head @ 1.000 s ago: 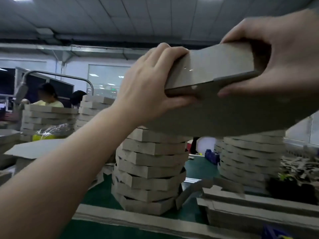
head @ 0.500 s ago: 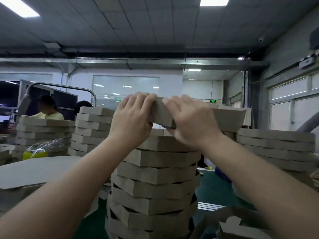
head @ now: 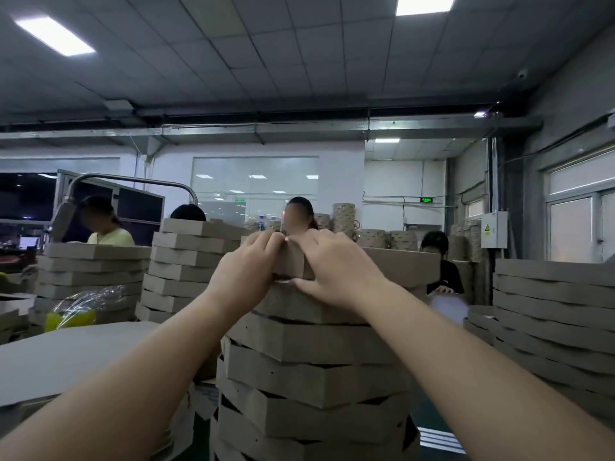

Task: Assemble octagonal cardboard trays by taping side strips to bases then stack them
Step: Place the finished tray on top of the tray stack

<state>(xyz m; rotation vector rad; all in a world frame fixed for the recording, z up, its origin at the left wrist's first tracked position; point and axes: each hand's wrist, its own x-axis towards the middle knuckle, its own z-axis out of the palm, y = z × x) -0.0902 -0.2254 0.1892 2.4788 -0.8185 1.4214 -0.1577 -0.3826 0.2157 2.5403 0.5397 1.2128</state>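
Two bare arms on show here, and that is all we get of this worker. The left forearm [head: 133,377] is uncovered along its whole visible length. It is smooth and slender and narrows to a slim wrist. The right forearm [head: 466,361] matches it: bare too, broad at the near end and tapering toward the wrist. The left hand [head: 244,274] is bare, with a rounded back and the knuckles showing as a soft ridge. The right hand [head: 336,271] is bare as well, with knuckles and tendons faintly lined across its back. The fingers [head: 266,241] are slim, and the nails are too small to judge. Whatever is worn higher up lies out of view.
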